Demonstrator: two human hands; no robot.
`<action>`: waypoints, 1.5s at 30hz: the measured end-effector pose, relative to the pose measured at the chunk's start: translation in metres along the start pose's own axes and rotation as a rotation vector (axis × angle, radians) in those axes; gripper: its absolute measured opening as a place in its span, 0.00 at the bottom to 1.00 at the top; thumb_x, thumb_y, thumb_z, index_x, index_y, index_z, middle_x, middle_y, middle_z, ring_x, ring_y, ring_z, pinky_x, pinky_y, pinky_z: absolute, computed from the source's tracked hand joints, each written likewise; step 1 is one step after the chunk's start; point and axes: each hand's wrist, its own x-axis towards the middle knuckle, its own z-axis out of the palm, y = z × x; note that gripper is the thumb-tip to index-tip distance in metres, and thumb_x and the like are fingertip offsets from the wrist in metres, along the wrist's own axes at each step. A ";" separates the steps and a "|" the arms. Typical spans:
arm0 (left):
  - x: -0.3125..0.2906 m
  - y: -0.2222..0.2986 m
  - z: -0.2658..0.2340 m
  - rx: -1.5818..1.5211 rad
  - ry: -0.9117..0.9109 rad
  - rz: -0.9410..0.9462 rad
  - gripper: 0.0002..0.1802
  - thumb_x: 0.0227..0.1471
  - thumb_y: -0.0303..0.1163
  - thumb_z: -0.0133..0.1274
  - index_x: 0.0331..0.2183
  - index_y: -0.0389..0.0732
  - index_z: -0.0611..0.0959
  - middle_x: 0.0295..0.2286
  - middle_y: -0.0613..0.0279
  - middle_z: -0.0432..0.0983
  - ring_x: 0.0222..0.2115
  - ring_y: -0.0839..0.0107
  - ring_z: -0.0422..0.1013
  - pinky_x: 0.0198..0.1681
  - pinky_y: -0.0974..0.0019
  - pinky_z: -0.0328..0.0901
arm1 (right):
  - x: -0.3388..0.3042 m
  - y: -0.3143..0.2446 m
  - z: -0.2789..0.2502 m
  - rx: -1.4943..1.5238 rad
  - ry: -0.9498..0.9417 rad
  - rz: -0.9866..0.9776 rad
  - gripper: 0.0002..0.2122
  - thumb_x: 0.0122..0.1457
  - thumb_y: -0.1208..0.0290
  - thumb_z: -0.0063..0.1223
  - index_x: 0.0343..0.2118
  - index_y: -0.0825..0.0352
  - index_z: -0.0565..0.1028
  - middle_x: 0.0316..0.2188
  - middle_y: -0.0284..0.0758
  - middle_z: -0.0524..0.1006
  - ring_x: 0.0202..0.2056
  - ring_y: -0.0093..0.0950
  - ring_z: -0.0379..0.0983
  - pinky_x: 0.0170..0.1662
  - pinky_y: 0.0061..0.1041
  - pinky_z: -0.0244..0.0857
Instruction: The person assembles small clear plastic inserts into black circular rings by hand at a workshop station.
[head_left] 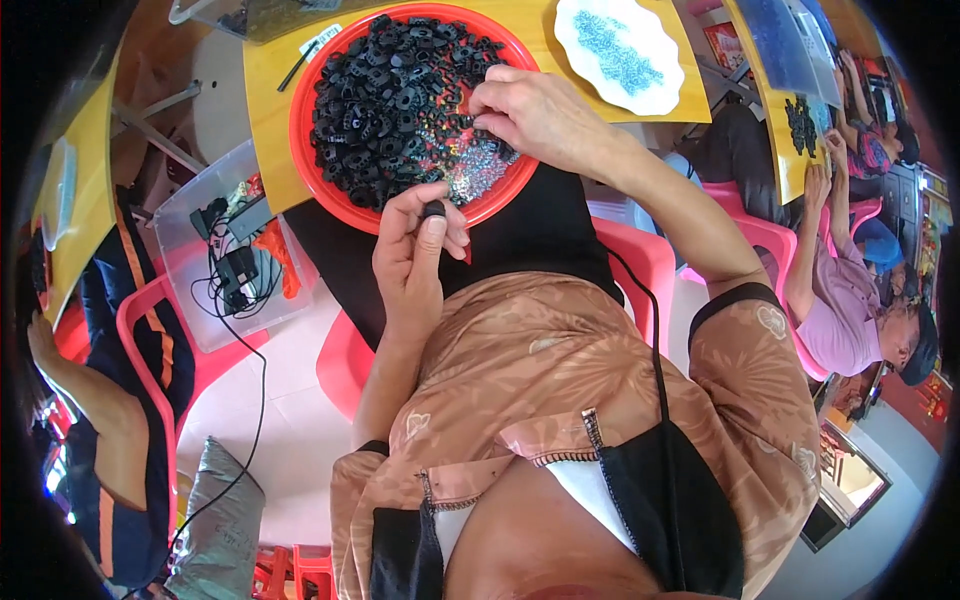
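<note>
There it was: the left hand [412,245] pinched a small black plastic piece [434,209], long axis unclear! Just beyond and right of that pinch, silvery bits [480,170] lay in the red basin [298,130], toward the right hand [530,112], whose fingertips' closure I couldn't tell.

Inscriptions: none legible; one small white label [319,42], on the yellow table [268,125] beside the red basin [343,203], bears dark marks too small to read.
</note>
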 end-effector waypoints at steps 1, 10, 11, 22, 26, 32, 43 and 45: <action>0.001 0.001 0.003 -0.001 0.001 -0.003 0.18 0.59 0.23 0.43 0.50 0.34 0.65 0.30 0.59 0.72 0.27 0.79 0.67 0.29 0.78 0.65 | 0.000 0.000 0.000 0.002 -0.002 0.002 0.05 0.52 0.71 0.53 0.29 0.67 0.76 0.28 0.38 0.74 0.32 0.40 0.73 0.35 0.37 0.67; 0.001 0.001 0.002 0.021 0.019 -0.001 0.12 0.58 0.22 0.43 0.45 0.33 0.69 0.34 0.54 0.75 0.28 0.76 0.70 0.30 0.77 0.66 | -0.016 -0.039 -0.023 0.600 -0.038 0.250 0.04 0.47 0.77 0.59 0.24 0.69 0.73 0.17 0.31 0.74 0.21 0.17 0.70 0.25 0.20 0.65; 0.002 0.002 0.002 0.037 0.010 0.000 0.11 0.58 0.22 0.43 0.44 0.34 0.69 0.33 0.55 0.75 0.28 0.76 0.70 0.30 0.77 0.66 | -0.019 -0.044 -0.024 0.641 -0.061 0.229 0.04 0.47 0.77 0.59 0.24 0.69 0.74 0.17 0.31 0.74 0.21 0.17 0.70 0.25 0.19 0.65; -0.001 0.000 0.003 -0.012 0.038 -0.004 0.10 0.58 0.23 0.45 0.42 0.34 0.70 0.32 0.56 0.75 0.27 0.75 0.70 0.30 0.75 0.65 | -0.028 -0.060 -0.026 0.578 -0.110 0.096 0.04 0.52 0.79 0.59 0.31 0.69 0.76 0.25 0.28 0.77 0.25 0.14 0.70 0.26 0.14 0.62; 0.000 0.004 0.008 -0.019 0.050 0.019 0.11 0.58 0.23 0.45 0.44 0.35 0.69 0.32 0.56 0.75 0.27 0.75 0.70 0.30 0.75 0.65 | -0.028 -0.061 -0.026 0.571 -0.090 0.084 0.04 0.52 0.79 0.59 0.31 0.69 0.76 0.24 0.28 0.77 0.25 0.13 0.70 0.26 0.14 0.62; 0.001 0.006 0.002 -0.030 -0.076 -0.038 0.17 0.60 0.24 0.41 0.50 0.36 0.63 0.32 0.56 0.74 0.27 0.77 0.68 0.30 0.77 0.64 | -0.027 -0.066 -0.028 0.699 -0.101 0.171 0.02 0.49 0.80 0.56 0.27 0.70 0.75 0.20 0.35 0.77 0.25 0.25 0.76 0.29 0.23 0.68; 0.002 0.009 0.007 -0.042 0.051 -0.062 0.08 0.57 0.22 0.47 0.40 0.34 0.71 0.35 0.55 0.75 0.30 0.75 0.71 0.32 0.75 0.66 | -0.023 -0.059 -0.023 0.705 0.081 0.197 0.02 0.52 0.78 0.58 0.29 0.69 0.78 0.18 0.30 0.77 0.19 0.13 0.70 0.23 0.15 0.64; 0.002 0.006 0.004 0.059 0.036 0.058 0.09 0.55 0.21 0.49 0.39 0.33 0.72 0.34 0.56 0.75 0.31 0.75 0.71 0.33 0.75 0.67 | -0.032 -0.060 -0.024 0.693 0.077 0.229 0.02 0.51 0.79 0.58 0.29 0.68 0.79 0.20 0.30 0.77 0.21 0.12 0.68 0.24 0.15 0.62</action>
